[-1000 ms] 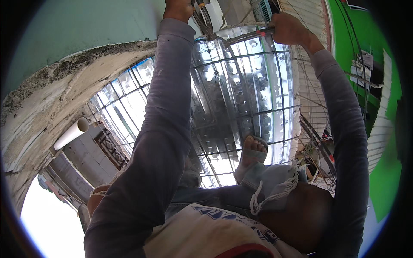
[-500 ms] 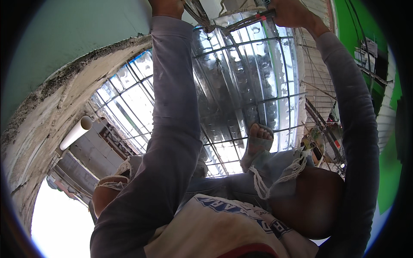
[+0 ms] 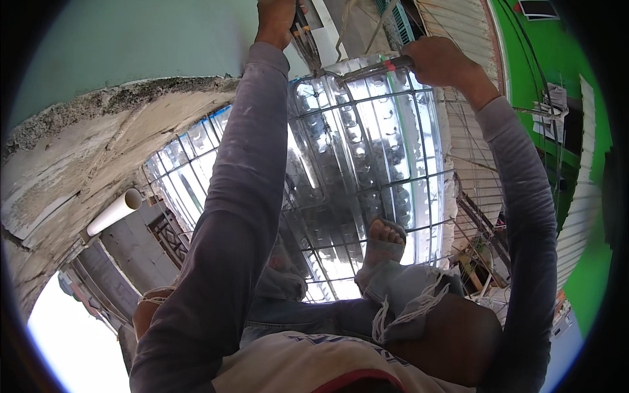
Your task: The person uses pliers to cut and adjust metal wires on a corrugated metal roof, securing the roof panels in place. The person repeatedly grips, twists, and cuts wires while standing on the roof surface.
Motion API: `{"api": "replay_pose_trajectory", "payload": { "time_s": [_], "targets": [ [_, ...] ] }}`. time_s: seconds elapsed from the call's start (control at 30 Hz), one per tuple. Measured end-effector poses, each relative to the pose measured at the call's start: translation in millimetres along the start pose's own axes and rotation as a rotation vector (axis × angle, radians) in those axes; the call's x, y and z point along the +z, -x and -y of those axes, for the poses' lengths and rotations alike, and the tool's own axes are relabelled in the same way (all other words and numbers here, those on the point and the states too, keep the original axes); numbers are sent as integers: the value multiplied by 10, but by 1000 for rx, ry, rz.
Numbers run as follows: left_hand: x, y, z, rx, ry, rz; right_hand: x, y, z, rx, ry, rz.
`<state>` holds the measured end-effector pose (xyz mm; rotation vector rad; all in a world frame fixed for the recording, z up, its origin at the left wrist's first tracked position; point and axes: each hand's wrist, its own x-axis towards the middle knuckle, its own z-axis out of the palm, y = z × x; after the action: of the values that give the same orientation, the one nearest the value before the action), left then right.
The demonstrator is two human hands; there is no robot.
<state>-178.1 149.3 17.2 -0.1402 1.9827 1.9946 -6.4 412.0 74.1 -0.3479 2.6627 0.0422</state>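
Observation:
At the top, my left hand (image 3: 275,19) is closed on dark metal handles (image 3: 306,40) with yellow bands, partly cut off by the frame edge. My right hand (image 3: 444,62) grips a dark bar (image 3: 367,71) with a red band, angled down-left toward where the left-hand handles end. Just below both lies a steel rebar grid (image 3: 386,185) over shiny, dimpled metal decking (image 3: 357,150). My sandalled right foot (image 3: 383,242) rests on it; my other foot is partly hidden by my left forearm.
A rough concrete edge (image 3: 98,98) and pale green wall (image 3: 131,39) run along the left. A white pipe (image 3: 111,215) juts out there, above a drop with open brightness beyond. At right are corrugated sheets (image 3: 465,131), hanging wires (image 3: 528,46) and a bright green wall (image 3: 590,196).
Both hands and the held tools rose in the picture at half a second ago and now sit lower again, with the whole scene shifted down too. Both grips are still held.

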Motion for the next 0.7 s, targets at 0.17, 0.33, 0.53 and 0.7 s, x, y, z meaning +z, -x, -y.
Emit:
{"api": "replay_pose_trajectory", "payload": {
  "time_s": [0.17,0.33,0.53,0.7],
  "targets": [
    [205,-78,-28,-102,253,121,-141,411,241,-79,226,-127],
    [475,-83,-303,-40,-195,589,-303,600,566,-81,237,-102],
    [989,370,-436,373,-486,617,-445,444,519,39,35,183],
    [908,843,-601,491,-501,441,-283,375,274,95,-68,184]
  ]
}}
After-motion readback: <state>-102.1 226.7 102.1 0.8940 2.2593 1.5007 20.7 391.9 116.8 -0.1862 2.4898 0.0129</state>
